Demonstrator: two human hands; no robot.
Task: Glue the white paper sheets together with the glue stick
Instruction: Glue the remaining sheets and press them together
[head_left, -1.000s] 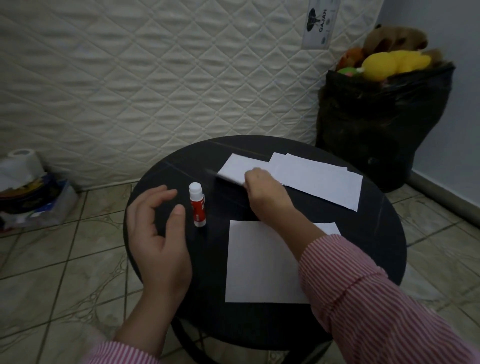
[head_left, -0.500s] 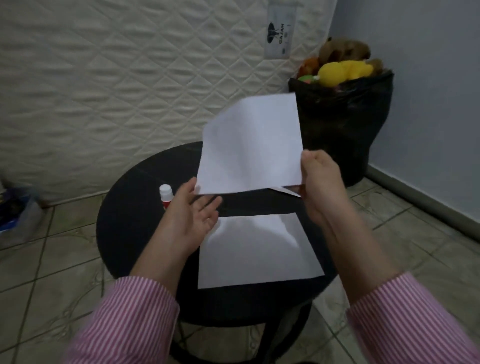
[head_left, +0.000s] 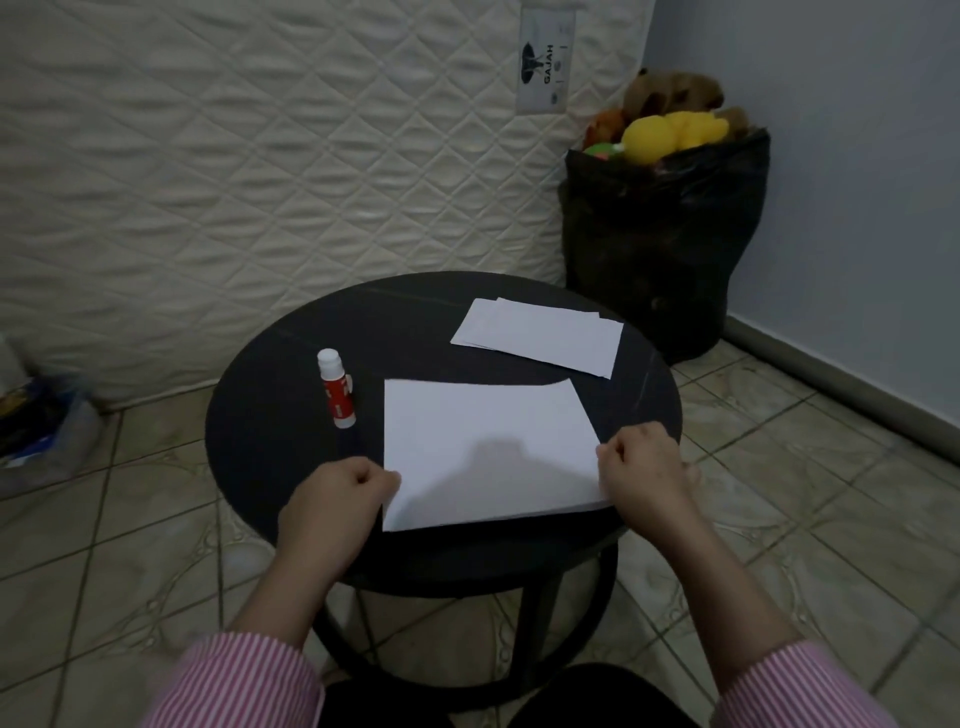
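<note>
At the near edge of the round surface, left hand and right hand pinching the sides of a white sheet, now laid flat rather than held up. Beyond, glue stick capped and untouched; gluing not begun. Farther back, spare sheets waiting.

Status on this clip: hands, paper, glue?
Left hand and right hand pinch near sheet by its sides. Glue stick upright, capped, untouched. Nothing blocking.

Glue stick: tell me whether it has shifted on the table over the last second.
No. The glue stick stands upright at the same spot on the round table, left of the near sheet; only the camera moved.
</note>
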